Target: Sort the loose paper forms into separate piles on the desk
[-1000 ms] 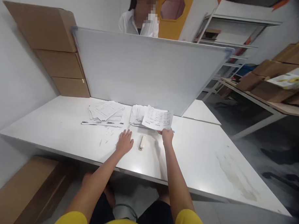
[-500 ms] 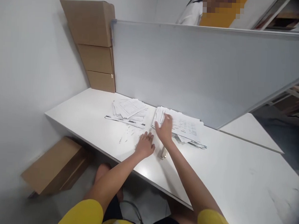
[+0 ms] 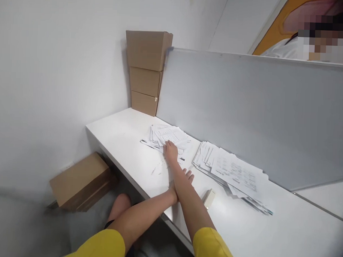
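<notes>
My right hand (image 3: 170,151) reaches across to the left pile of printed papers (image 3: 175,134), its bent fingers closed at the near edge of the top sheet. Beneath my right forearm, my left hand (image 3: 186,177) rests on the white table with its fingers spread and holding nothing; the forearm hides part of it. Small dark scraps or marks (image 3: 158,167) lie on the tabletop left of my hands. To the right is a larger, fanned stack of printed papers (image 3: 234,172). A small cream object shaped like a stapler (image 3: 210,199) lies in front of that stack.
A grey-white partition (image 3: 245,108) runs along the table's back edge. Stacked cardboard boxes (image 3: 145,80) stand at the far left corner. Another cardboard box (image 3: 79,181) is on the floor left of the table (image 3: 115,134). Beyond the partition is a person in white (image 3: 281,50).
My right hand has moved from the right stack to the left pile, crossing over my left arm. My left hand stays on the table. The view has swung left.
</notes>
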A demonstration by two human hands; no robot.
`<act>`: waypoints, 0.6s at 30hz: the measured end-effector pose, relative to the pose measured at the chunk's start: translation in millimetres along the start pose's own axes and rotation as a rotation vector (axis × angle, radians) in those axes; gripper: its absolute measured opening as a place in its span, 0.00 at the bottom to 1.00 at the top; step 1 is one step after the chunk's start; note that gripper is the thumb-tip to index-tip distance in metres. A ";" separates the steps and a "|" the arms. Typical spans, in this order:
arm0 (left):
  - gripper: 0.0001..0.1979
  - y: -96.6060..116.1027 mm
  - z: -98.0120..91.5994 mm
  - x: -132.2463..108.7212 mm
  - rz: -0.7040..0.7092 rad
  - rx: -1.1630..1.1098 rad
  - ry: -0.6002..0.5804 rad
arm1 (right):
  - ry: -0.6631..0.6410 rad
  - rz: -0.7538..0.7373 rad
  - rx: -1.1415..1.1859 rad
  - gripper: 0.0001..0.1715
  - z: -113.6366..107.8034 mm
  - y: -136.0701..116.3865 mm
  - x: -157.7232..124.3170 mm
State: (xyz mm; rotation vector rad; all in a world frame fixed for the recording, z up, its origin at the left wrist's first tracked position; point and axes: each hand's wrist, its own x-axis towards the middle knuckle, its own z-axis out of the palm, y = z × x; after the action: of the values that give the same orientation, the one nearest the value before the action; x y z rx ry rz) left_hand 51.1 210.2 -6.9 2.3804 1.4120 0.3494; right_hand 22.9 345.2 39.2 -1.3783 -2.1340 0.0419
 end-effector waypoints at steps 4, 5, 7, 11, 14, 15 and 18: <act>0.33 1.5 -1.2 -1.1 0.012 0.002 -0.004 | 0.067 0.037 0.040 0.18 -3.4 2.6 -3.3; 0.33 2.2 -1.8 -1.5 0.018 0.000 0.000 | 0.090 0.050 0.046 0.19 -5.9 2.9 -4.3; 0.33 3.5 -2.2 -1.7 0.023 0.009 0.011 | 0.139 0.077 0.053 0.19 -11.5 4.2 -8.1; 0.32 5.4 -0.5 0.6 0.022 0.021 0.032 | 0.225 0.148 0.061 0.20 -21.8 9.7 -20.5; 0.33 4.3 -1.6 2.6 0.018 -0.013 0.001 | 0.281 0.226 0.093 0.25 -26.6 12.6 -23.2; 0.33 3.7 -3.1 2.7 0.015 -0.030 -0.007 | 0.300 0.253 0.109 0.27 -27.3 12.4 -21.0; 0.34 2.7 -10.6 -0.4 0.007 -0.079 -0.005 | 0.352 0.340 0.167 0.31 -25.3 6.3 -5.5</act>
State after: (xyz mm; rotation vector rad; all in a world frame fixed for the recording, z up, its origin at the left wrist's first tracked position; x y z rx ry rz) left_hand 49.1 210.5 3.9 2.3215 1.3627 0.3933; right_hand 42.2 336.4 55.5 -1.5076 -1.5611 0.1006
